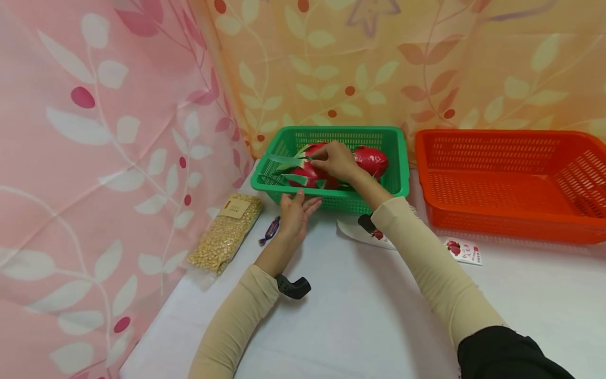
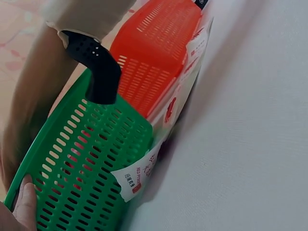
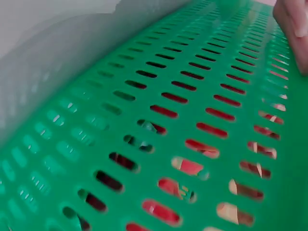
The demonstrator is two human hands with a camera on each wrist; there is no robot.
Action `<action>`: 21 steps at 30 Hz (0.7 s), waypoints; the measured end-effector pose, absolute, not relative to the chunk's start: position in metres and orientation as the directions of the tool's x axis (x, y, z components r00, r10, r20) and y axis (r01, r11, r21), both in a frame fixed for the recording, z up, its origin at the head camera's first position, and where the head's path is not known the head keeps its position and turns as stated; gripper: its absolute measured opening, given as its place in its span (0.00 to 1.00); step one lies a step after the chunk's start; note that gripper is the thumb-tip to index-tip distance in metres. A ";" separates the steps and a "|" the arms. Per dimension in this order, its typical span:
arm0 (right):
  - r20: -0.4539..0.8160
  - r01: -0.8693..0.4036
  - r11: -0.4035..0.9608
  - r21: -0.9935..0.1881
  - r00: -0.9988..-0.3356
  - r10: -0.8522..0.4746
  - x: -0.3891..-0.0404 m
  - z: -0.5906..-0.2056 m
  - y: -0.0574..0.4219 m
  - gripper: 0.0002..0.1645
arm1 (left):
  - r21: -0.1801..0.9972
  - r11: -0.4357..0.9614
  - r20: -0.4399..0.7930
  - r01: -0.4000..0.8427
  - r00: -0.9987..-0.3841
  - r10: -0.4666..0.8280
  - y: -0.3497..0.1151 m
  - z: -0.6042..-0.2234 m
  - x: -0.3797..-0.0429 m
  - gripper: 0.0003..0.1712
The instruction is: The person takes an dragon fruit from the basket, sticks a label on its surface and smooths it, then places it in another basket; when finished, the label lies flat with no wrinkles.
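Observation:
The green basket (image 1: pixel 400 173) holds red dragon fruits (image 1: pixel 371 160) with green scales. My right hand (image 1: pixel 337 160) reaches over its front rim, and its bent fingers pinch at the top of the left-hand dragon fruit (image 1: pixel 303 176). The exact contact is partly hidden. Outside the front wall, my left hand (image 1: pixel 294 218) touches the basket near the rim with its fingers spread and fairly straight. In the left wrist view, a left finger (image 2: pixel 26 204) lies against the green wall. Through the slots in the right wrist view, red fruit (image 3: pixel 161 211) shows.
A bag of yellow beans or kernels (image 1: pixel 227 231) and a purple-wrapped sweet (image 1: pixel 271 230) lie left of my left hand. A red-orange basket (image 1: pixel 497 221) stands to the right. White printed labels (image 1: pixel 466 251) lie in front of the baskets. Patterned cloth hangs behind and left.

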State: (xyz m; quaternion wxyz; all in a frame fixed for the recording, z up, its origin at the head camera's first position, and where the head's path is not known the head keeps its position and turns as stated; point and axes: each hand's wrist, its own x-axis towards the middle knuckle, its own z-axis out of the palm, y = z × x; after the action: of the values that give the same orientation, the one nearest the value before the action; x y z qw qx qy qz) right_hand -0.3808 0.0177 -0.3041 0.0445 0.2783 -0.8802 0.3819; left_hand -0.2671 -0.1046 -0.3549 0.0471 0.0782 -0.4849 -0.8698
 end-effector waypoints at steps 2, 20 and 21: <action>0.304 -0.518 0.538 -0.665 -0.846 -0.438 -0.379 -0.300 0.021 0.15 | 0.851 -0.525 -0.088 0.004 -0.985 -0.151 -0.103 -0.355 -0.267 0.21; 0.301 -0.432 0.545 -0.719 -0.900 -0.316 -0.331 -0.212 0.082 0.18 | 0.841 -0.542 -0.099 -0.002 -0.984 -0.151 -0.103 -0.353 -0.266 0.16; 0.304 -0.439 0.537 -0.720 -0.896 -0.325 -0.325 -0.208 0.086 0.18 | 0.838 -0.546 -0.099 -0.002 -0.984 -0.149 -0.104 -0.354 -0.266 0.16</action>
State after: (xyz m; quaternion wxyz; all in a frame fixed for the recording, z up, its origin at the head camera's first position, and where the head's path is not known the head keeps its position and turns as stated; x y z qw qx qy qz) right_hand -0.3245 0.0863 -0.2084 0.0665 0.2186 -0.8741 0.4286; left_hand -0.2664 -0.1044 -0.3536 0.0419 0.0794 -0.4747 -0.8756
